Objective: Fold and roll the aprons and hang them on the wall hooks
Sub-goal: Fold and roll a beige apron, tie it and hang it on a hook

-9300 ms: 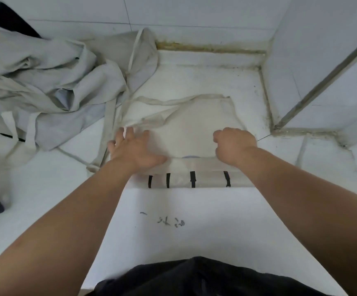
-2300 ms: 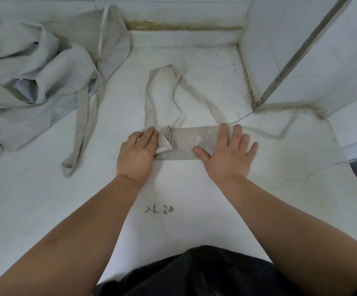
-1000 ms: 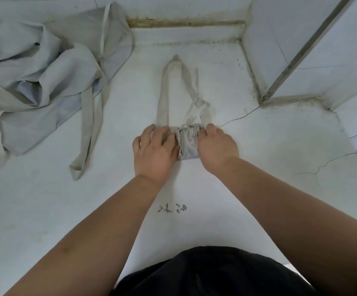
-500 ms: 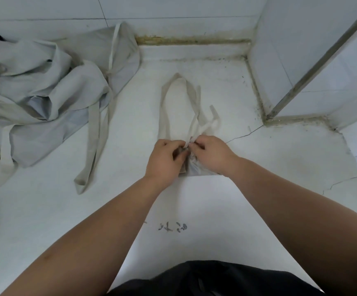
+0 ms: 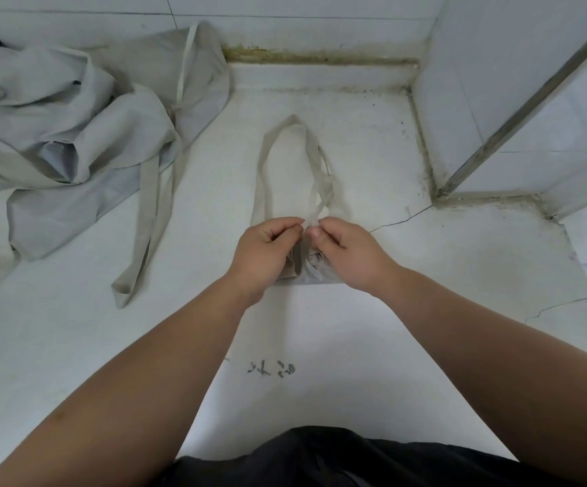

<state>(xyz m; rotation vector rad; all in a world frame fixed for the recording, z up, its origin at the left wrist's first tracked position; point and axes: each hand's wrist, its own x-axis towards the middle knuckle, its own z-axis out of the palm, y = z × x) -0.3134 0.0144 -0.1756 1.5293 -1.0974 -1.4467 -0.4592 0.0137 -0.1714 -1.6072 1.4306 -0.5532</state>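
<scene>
Thin ties (image 5: 314, 214) are pinched by the left hand (image 5: 264, 247) and right hand (image 5: 346, 251) above a rolled apron (image 5: 311, 272) on a cracked white counter (image 5: 460, 261) in a tiled corner (image 5: 422, 58).

apron pile (image 5: 67, 149) crowds left; wall corner (image 5: 460, 135) blocks right.

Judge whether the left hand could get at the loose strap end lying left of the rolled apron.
Probably yes: only bare counter separates the left hand from the strap end, though it pinches a tie.
</scene>
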